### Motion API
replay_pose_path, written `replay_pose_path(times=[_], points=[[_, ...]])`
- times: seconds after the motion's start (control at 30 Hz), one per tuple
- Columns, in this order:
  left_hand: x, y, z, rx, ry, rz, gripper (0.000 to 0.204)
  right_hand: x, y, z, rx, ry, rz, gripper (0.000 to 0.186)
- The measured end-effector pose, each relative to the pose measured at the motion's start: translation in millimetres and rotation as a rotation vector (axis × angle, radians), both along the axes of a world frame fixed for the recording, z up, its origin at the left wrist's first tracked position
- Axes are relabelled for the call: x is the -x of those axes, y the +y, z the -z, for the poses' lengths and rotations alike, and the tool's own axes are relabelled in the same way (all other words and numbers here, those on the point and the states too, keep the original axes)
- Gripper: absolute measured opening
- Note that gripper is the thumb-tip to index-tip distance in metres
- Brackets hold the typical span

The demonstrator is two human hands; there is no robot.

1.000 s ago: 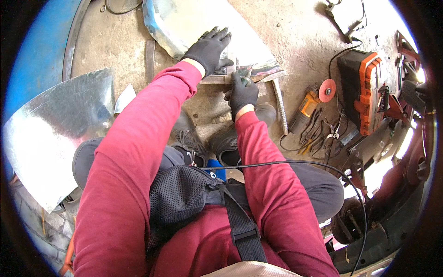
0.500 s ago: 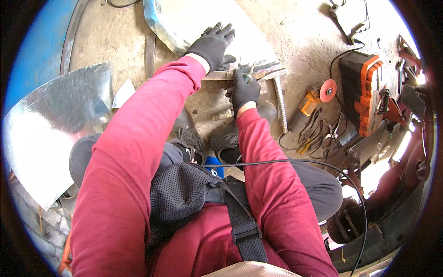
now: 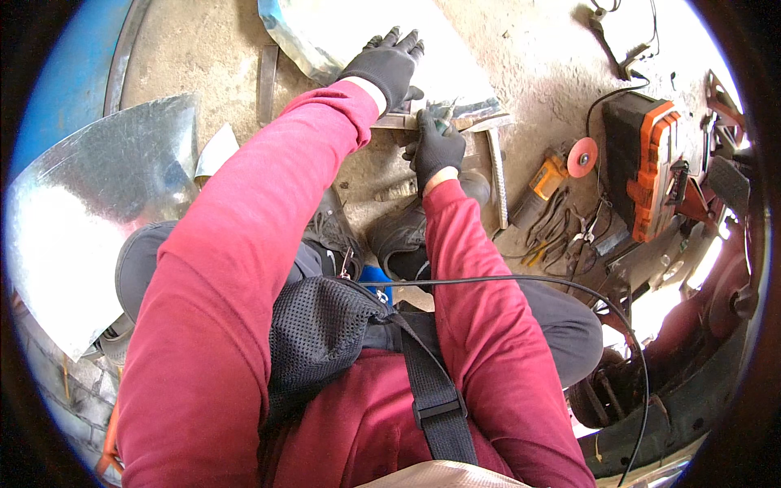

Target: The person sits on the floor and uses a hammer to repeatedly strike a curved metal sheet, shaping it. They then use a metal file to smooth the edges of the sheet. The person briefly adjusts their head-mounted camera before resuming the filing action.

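A shiny metal sheet [image 3: 455, 65] lies ahead of me, its near edge along a metal frame [image 3: 482, 124]. My left hand [image 3: 382, 69], in a black glove, rests flat on the sheet with its fingers stretched out. At the near edge of the sheet, my right hand [image 3: 438, 150], also gloved, is closed round a small green-handled tool [image 3: 443, 124] whose thin metal tip points away from me. The glove covers most of that tool, so its kind cannot be made out.
A curved metal sheet [image 3: 98, 211] stands at the left. To the right lie an angle grinder [image 3: 543, 183] with a red disc, several pliers [image 3: 553, 232] and a black and orange toolbox [image 3: 647, 167]. A black cable [image 3: 504, 278] crosses over my lap.
Both hands appear slightly further right in the picture. My left hand stays flat on the sheet and my right hand keeps its hold on the green-handled tool.
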State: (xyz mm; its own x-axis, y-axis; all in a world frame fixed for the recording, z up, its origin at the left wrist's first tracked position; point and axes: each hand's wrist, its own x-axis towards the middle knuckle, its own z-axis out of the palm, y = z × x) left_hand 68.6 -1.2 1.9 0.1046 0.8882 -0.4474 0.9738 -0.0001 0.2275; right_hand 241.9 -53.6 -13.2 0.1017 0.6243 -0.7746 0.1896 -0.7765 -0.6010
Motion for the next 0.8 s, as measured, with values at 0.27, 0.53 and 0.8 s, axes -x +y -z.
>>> replay_pose_path(times=[0.27, 0.53, 0.8], points=[[-3.9, 2.0, -8.2, 0.049, 0.032, -0.003, 0.097, 0.9, 2.1, -5.8, 0.031, 0.022, 0.025, 0.029], [-7.9, 5.3, -17.1, 0.113, 0.036, -0.029, 0.098, 2.2, 14.1, -34.3, -0.101, -0.424, -0.405, 0.039], [-10.1, 5.7, -13.9, 0.11, 0.069, -0.029, 0.098, -10.3, 46.6, -45.0, -0.447, -0.507, -0.887, 0.048]])
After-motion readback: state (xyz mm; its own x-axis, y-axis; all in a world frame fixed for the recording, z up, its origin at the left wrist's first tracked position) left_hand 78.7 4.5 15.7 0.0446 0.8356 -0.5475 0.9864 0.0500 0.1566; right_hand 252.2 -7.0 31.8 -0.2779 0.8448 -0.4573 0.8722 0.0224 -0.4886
